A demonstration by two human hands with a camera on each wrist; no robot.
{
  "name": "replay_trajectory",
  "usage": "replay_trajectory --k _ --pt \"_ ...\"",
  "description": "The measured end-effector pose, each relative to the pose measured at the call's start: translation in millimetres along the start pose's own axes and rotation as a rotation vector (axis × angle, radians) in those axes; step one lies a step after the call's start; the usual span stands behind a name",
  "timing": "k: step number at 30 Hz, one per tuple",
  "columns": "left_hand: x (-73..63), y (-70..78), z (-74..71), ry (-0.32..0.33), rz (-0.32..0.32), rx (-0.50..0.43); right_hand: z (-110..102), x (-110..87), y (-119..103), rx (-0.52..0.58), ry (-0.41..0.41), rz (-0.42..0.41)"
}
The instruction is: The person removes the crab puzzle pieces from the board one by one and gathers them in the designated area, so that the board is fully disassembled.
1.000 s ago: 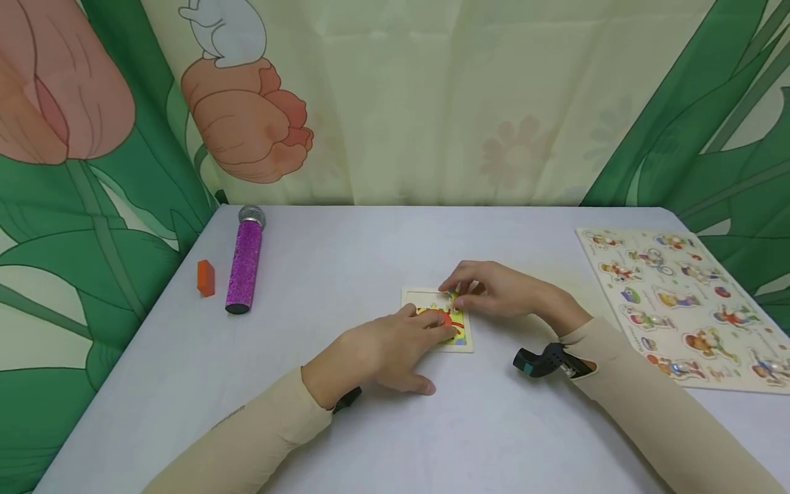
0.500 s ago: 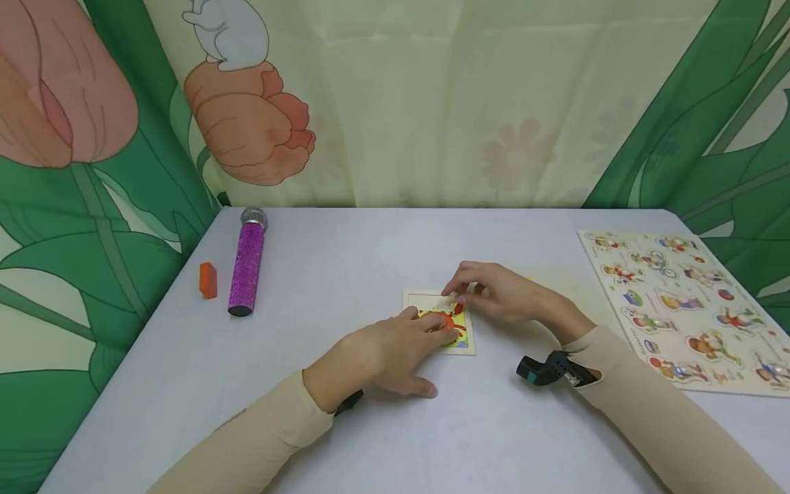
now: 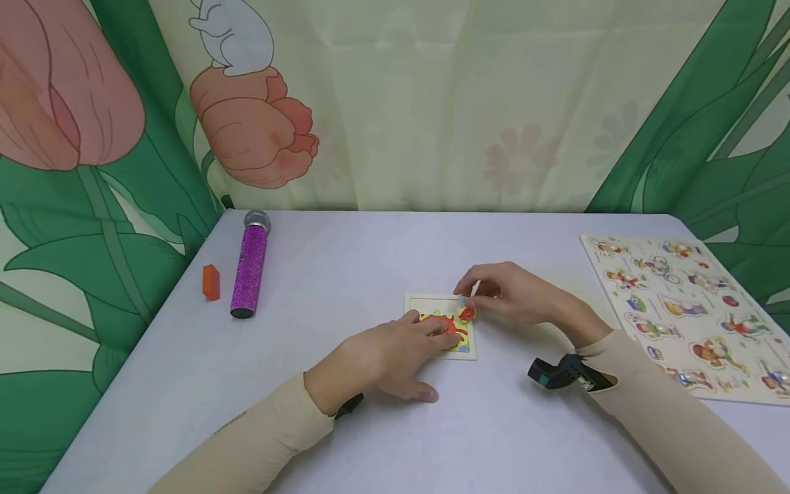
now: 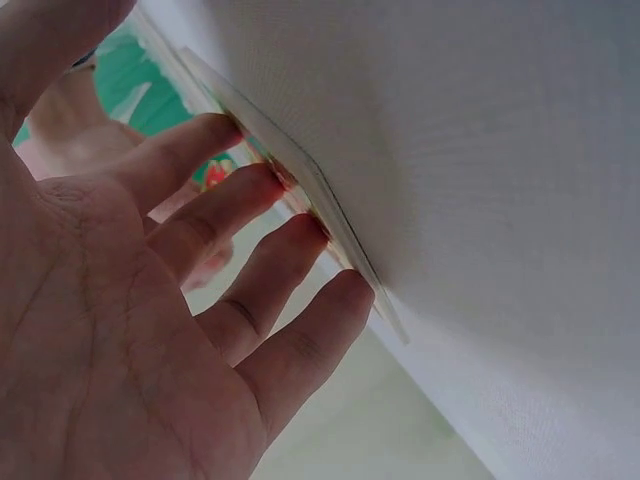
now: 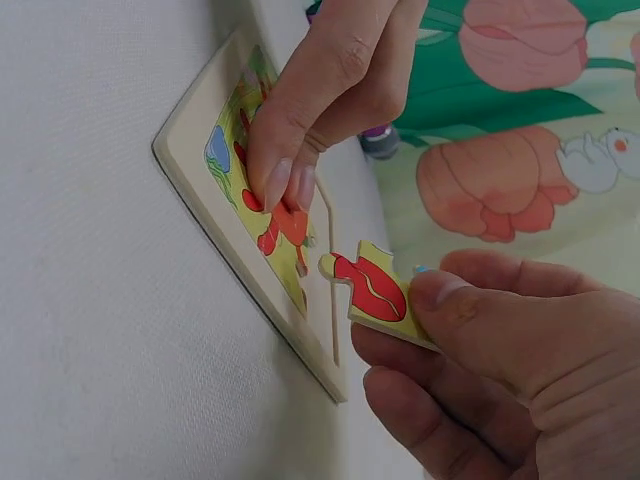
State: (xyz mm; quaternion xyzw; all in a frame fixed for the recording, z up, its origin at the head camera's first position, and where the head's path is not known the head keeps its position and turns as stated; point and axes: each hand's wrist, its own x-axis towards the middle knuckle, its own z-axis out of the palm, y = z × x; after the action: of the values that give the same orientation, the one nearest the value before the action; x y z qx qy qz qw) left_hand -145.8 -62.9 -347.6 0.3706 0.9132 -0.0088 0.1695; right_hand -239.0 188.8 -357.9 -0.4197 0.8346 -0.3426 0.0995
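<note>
Hanging behind the white table [image 3: 339, 264]: floral curtain [image 3: 420, 123] — right hand [image 3: 509, 295] pinches puzzle piece [image 5: 378, 292], unclenched left hand [image 3: 395, 351] touches puzzle [image 3: 432, 302].

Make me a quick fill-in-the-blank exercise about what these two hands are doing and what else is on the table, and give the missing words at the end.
1. The left hand touches the framed jigsaw puzzle, while the jigsaw piece is pinched by the ____ hand.
2. The large shape printed on that piece's yellow background is ____.
3. In the head view, the small orange block lies to the ____ of the microphone.

Missing words: right; red; left.
</note>
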Motion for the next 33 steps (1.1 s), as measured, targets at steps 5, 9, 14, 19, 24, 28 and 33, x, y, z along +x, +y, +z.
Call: replay_trajectory --k 5,9,14,19,24,28,33 --pt "-0.9 0.0 -0.4 0.008 -0.001 -0.001 -8 -8.1 -2 -0.007 0.010 -0.017" --pt "-2.0 -0.6 -1.1 0.004 -0.011 -0.017 -13 -12.9 -3 0.000 0.020 -0.028" --pt "-2.9 0.3 -1.6 -0.009 -0.017 -0.033 -17 -24.1 -4 -0.006 0.032 -0.004" --pt "-3.4 1.7 -0.6 -0.016 -0.011 -0.022 -24 -39.9 -3 -0.028 0.065 0.015" --pt "-4.2 1.7 0.4 -0.012 -0.004 -0.009 -30 -51.5 3 -0.028 0.085 0.035" --pt "-3.6 1.8 0.6 -0.009 0.001 -0.010 -33 -57.7 7 -0.032 0.103 0.034" --pt "-2.2 1.8 0.3 0.003 0.006 -0.007 -40 -62.8 9 -0.051 0.139 0.030"
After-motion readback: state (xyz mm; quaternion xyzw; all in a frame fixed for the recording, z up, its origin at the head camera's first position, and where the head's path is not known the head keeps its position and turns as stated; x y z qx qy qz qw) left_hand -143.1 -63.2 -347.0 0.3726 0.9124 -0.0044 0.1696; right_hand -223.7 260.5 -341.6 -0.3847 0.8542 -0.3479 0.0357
